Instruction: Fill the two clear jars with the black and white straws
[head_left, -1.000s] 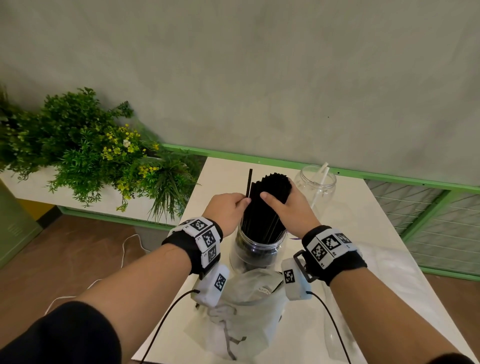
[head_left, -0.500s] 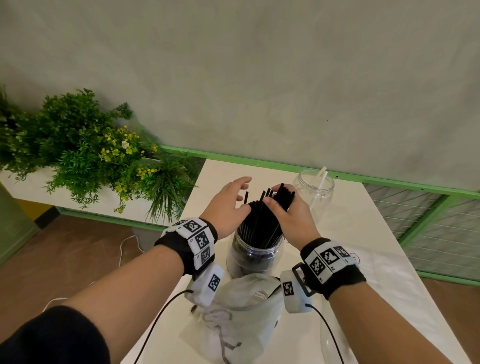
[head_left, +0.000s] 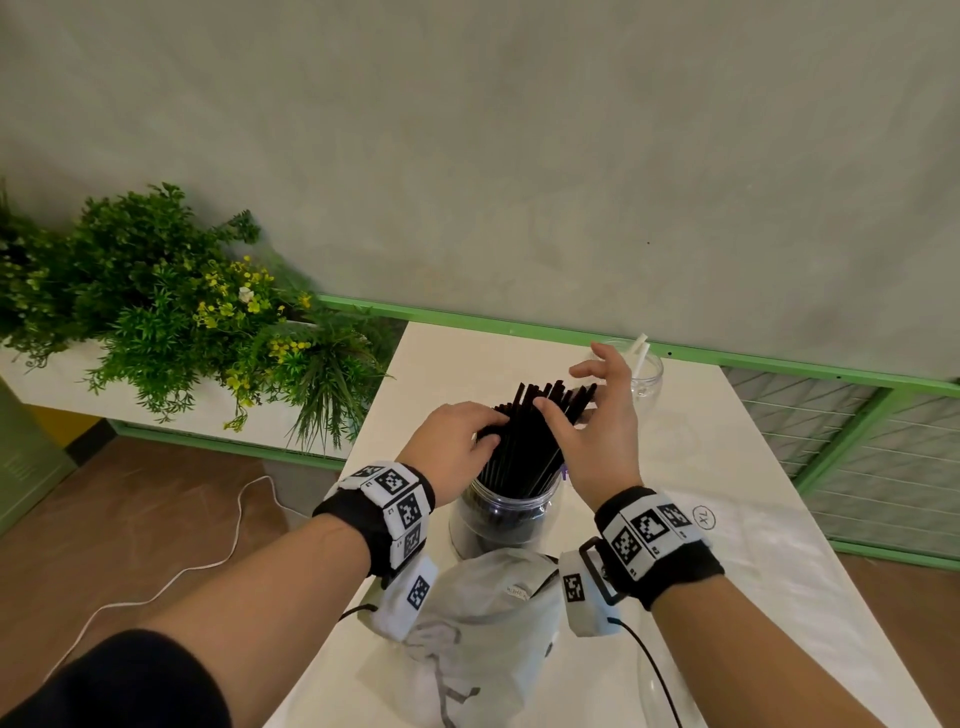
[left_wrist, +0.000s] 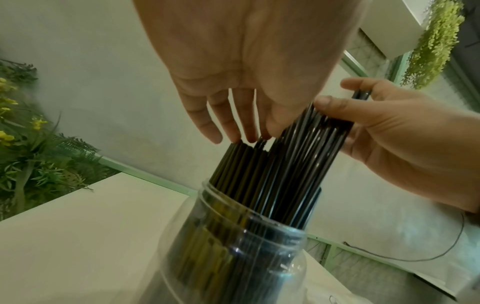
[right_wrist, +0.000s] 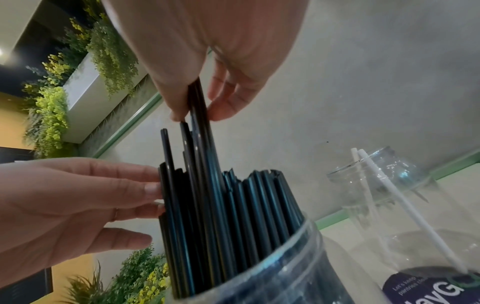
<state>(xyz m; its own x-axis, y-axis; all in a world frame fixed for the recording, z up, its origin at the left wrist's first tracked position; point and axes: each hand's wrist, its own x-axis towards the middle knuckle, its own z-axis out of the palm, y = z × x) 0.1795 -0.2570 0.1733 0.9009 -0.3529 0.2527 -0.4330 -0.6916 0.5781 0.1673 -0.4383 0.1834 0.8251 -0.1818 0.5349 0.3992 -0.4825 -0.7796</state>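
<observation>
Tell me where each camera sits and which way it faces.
Head: above, facing forward and down at the near jar of black straws; both forearms show.
Left wrist: low on the left, facing up past the left hand.
Right wrist: low on the right, facing up past the right hand; far jar behind.
All share the straws.

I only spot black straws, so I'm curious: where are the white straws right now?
In the head view, the white straws stand in the far clear jar near the table's back edge, just beyond the right hand and the jar of black straws.
</observation>
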